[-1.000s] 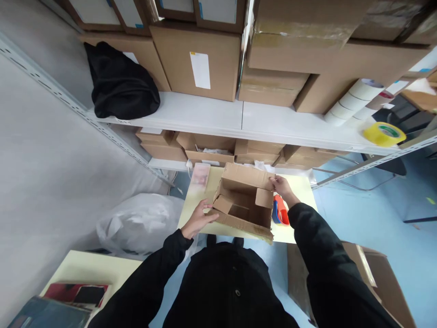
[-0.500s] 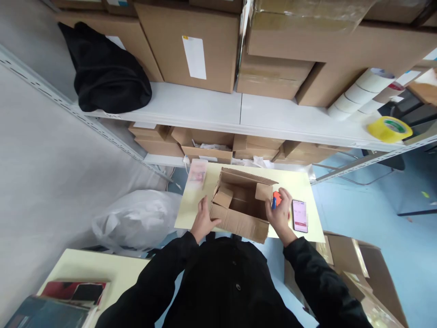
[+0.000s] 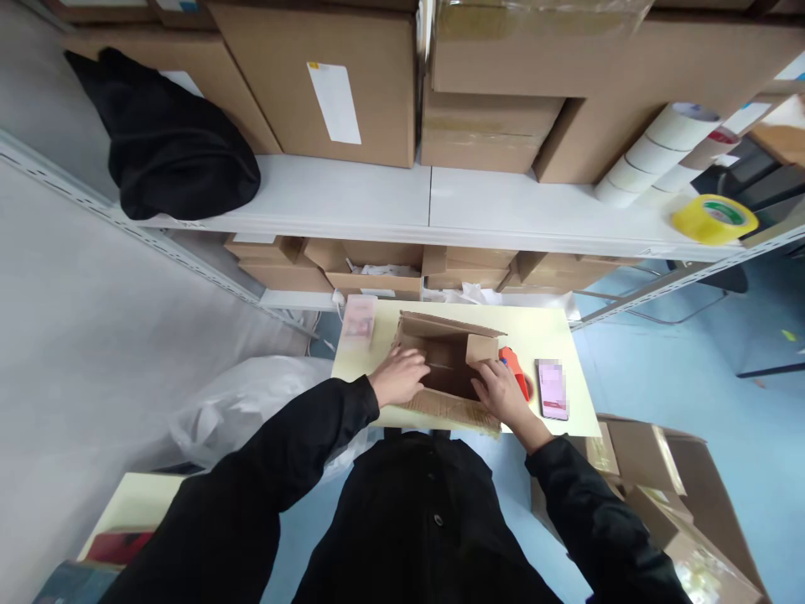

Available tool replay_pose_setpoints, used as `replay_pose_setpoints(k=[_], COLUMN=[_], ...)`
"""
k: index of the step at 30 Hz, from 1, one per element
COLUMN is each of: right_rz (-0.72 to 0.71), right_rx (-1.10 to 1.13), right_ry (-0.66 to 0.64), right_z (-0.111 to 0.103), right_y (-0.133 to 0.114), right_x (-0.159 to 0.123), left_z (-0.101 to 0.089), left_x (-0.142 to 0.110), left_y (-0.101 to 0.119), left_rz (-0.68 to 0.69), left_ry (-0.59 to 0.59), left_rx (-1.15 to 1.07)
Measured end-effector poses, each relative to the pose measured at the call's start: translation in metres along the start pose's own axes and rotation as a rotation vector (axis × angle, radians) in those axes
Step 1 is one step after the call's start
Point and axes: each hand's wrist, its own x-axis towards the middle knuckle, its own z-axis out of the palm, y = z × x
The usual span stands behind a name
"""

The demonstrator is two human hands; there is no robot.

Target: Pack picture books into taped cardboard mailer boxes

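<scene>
An open cardboard box stands on a small pale yellow table. My left hand lies over the box's left flap with its fingers curled on the cardboard. My right hand grips the box's near right corner, by the right flap. Right beside that hand lies an orange and blue tape dispenser. A phone rests further right on the table.
A small pink packet lies at the table's far left corner. Behind stands a white shelf with large cardboard boxes, a black bag, tape rolls and a yellow tape roll. A white plastic bag sits at left, open boxes at right.
My left hand moved from the box's outer left side up onto its left flap. My right hand moved from the tape dispenser onto the box's right corner. The view shifted slightly down.
</scene>
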Motion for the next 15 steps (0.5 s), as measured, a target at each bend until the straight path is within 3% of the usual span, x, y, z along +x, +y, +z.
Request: replay_pose_setpoints(k=[3,7,11,15], right_rz=[-0.039,-0.056,-0.065,-0.063], right_rx=[-0.019,-0.044,-0.084,-0.112], right_ry=[-0.057,-0.112,-0.160,-0.171], right_z=[0.000,0.002,0.005,0.005], right_y=[0.004,0.006,0.004,0.005], right_x=[0.001,0.000,-0.005,-0.008], left_z=[0.011,0.028,0.026,0.007], left_x=[0.019,0.035,0.039,0.033], left_y=[0.001,-0.005,-0.012,-0.014], left_rz=[0.150,0.203,0.290,0.325], left_ry=[-0.083,-0.193,-0.135,-0.020], left_rx=[-0.006,0.054,0.217,0.331])
